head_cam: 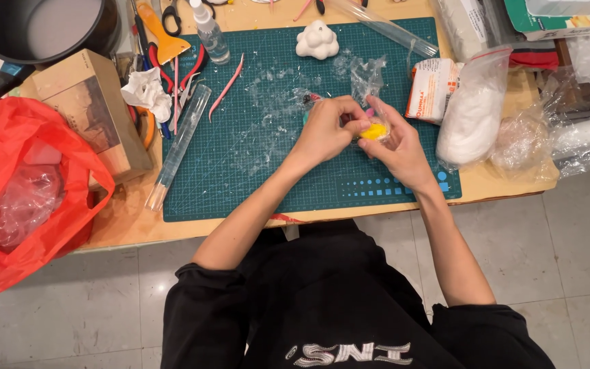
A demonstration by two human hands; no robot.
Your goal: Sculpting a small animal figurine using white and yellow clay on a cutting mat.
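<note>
Yellow lump [374,131], pinched between left hand [324,130] and right hand [397,147], may slip onto the green mat [240,164].

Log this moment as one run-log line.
left hand: pinching yellow clay lump | right hand: cradling the lump | surface: green cutting mat | nearby: white clay figure
</note>
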